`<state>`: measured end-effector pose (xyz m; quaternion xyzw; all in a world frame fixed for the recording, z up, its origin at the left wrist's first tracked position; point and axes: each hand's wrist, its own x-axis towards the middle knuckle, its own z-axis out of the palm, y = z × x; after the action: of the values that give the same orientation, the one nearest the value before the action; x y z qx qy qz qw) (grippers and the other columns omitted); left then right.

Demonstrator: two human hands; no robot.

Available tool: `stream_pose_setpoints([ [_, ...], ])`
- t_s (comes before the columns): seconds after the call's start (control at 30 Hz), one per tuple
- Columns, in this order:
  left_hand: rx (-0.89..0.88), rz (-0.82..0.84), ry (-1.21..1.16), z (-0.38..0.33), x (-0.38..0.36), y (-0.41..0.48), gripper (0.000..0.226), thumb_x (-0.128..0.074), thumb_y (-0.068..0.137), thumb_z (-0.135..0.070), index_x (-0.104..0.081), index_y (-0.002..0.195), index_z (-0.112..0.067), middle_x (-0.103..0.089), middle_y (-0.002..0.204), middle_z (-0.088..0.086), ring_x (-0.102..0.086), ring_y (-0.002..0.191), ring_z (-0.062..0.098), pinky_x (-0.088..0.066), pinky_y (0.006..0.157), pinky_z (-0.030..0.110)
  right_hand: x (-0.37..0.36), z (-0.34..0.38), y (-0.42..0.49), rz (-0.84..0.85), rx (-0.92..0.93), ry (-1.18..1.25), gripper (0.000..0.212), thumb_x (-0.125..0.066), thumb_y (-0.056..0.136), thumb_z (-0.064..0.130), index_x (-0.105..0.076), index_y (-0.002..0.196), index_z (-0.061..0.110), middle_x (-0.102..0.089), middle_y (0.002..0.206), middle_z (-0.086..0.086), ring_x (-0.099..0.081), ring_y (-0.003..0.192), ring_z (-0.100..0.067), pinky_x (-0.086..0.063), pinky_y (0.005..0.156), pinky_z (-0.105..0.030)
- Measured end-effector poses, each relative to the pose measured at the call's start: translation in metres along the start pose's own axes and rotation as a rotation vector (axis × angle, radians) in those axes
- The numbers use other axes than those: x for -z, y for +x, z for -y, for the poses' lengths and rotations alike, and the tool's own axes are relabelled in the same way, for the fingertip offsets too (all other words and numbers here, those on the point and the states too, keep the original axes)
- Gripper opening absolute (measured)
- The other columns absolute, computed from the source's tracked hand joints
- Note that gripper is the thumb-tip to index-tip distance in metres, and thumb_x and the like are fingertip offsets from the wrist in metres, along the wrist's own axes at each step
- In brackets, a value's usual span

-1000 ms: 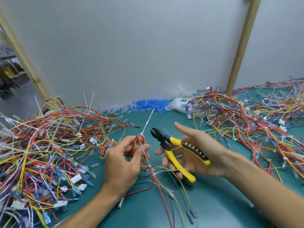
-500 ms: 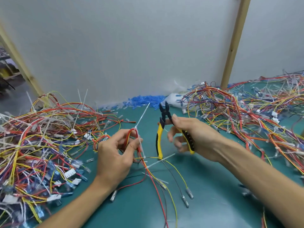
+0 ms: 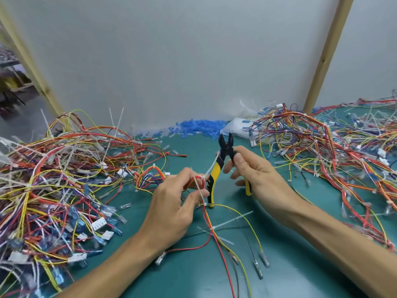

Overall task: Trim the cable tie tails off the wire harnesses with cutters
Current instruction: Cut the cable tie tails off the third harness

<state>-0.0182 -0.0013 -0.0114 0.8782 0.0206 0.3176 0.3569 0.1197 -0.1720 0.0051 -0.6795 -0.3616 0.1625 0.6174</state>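
Pinching a red wire harness (image 3: 190,181) so its cable tie tail (image 3: 211,166) stood clear above the grip, the left hand (image 3: 171,209) offered it to open-jawed cutters (image 3: 225,150) gripped just beside it by the right hand (image 3: 257,175).

Two limbs were in view. The left hand (image 3: 171,207) was bare; knuckle ridges and tendon lines showed across its back. The right hand (image 3: 260,179) was likewise bare, with a short, rounded nail on the thumb. The left forearm (image 3: 111,261) and the right forearm (image 3: 335,231) were uncovered along the whole visible length, slender and smooth in outline.
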Motion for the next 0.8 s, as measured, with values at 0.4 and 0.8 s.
stream_pose_setpoints([
  [0.4,-0.286,-0.039,0.143,-0.003,-0.005,-0.006,0.033,-0.069,0.080,0.004,-0.075,0.109,-0.011,-0.074,0.103,-0.011,-0.067,0.090,0.022,-0.051,0.084,0.031,-0.010,0.003,-0.012,0.186,-0.096,-0.211,0.055,-0.081,0.076,0.049,-0.058,0.123,0.030,-0.067,0.110,0.005,-0.066,0.099,-0.012,-0.055,0.089,-0.033],
  [0.8,-0.093,-0.291,-0.125,0.007,0.004,-0.002,0.019,-0.060,0.102,-0.044,-0.056,0.090,-0.029,-0.059,0.076,-0.006,-0.056,0.074,0.036,-0.045,0.069,0.057,0.005,0.021,-0.008,0.372,-0.297,0.872,0.033,-0.042,0.096,0.023,-0.065,0.107,0.002,-0.051,0.076,-0.013,-0.040,0.059,-0.017,-0.037,0.048,-0.026],
])
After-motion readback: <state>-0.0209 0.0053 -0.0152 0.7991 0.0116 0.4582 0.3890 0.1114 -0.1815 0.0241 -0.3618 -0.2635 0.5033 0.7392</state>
